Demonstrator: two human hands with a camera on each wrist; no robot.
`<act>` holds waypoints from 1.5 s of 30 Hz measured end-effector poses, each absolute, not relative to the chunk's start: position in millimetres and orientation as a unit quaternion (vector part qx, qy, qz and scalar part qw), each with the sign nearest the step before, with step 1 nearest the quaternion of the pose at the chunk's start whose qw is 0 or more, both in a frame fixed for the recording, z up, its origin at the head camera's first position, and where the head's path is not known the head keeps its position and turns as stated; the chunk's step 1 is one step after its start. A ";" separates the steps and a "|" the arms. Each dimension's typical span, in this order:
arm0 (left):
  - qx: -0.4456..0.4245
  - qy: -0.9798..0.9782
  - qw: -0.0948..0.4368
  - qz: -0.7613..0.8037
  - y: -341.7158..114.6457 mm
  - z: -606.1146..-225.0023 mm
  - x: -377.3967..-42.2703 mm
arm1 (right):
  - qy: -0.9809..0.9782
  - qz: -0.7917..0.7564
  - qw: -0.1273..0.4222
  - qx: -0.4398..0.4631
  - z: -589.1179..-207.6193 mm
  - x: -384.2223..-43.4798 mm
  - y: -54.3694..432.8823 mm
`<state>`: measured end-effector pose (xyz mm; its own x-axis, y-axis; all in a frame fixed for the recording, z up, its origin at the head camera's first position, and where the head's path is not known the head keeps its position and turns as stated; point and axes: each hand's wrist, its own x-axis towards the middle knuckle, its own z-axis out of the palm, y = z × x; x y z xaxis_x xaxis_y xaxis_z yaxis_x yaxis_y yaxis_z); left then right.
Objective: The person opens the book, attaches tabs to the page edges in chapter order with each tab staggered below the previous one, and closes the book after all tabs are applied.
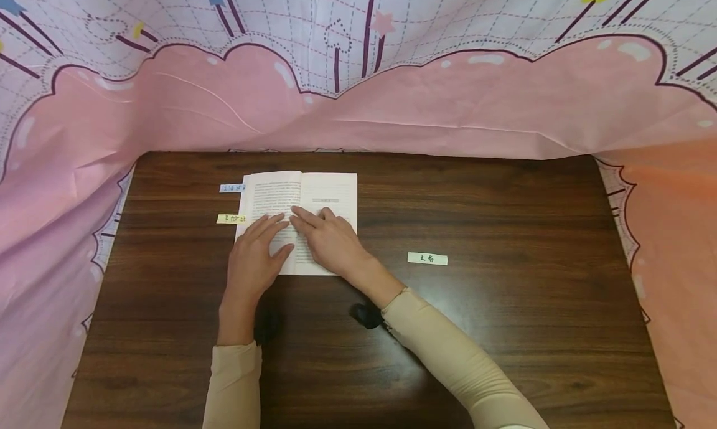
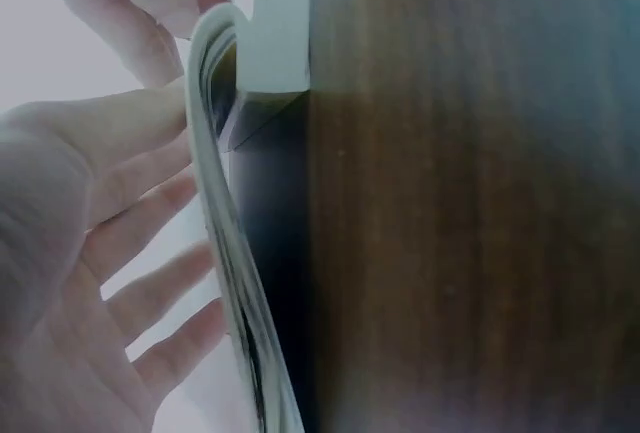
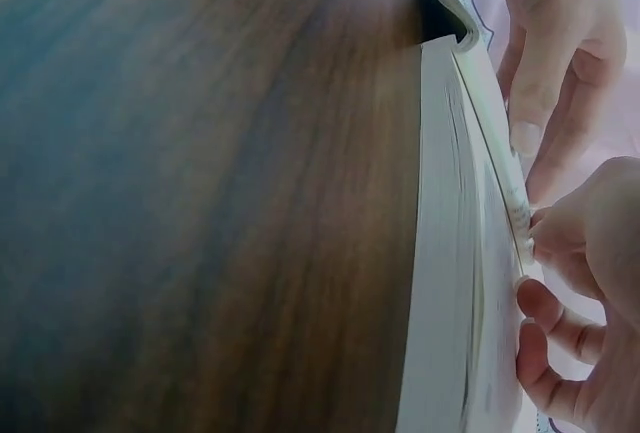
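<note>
A thick paperback book (image 1: 274, 195) lies open on the table, printed text on both pages. My left hand (image 1: 254, 254) rests on the left page with its fingers spread toward the spine. Beside it, my right hand (image 1: 336, 242) presses the inner part of the pages at the spine, its index and middle fingers reaching across the fold. In the left wrist view, the book's left part (image 2: 215, 163) bends over at the spine. Under the right hand, the thick stack of page edges (image 3: 440, 213) shows in the right wrist view.
A blue paper tab (image 1: 231, 188) and a yellow tab (image 1: 229, 218), both with handwriting, stick out at the book's left edge. A pale green strip (image 1: 427, 258) lies on the brown wooden table (image 1: 504, 217) to the right. Patterned pink cloth (image 1: 392, 117) surrounds the table.
</note>
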<state>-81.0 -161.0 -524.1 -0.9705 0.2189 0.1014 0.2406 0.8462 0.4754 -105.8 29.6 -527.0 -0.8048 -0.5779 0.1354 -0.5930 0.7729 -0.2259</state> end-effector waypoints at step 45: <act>-0.122 -0.956 -0.060 -0.260 -161.5 -521.3 -82.3 | -0.974 0.071 -0.070 0.204 -525.6 -158.3 17.7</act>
<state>-82.3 -161.5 -521.3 -0.9631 0.2640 -0.0520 0.2012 0.8349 0.5122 -158.3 17.7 -525.6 -0.9070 -0.4070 -0.1083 -0.3870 0.9068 -0.1671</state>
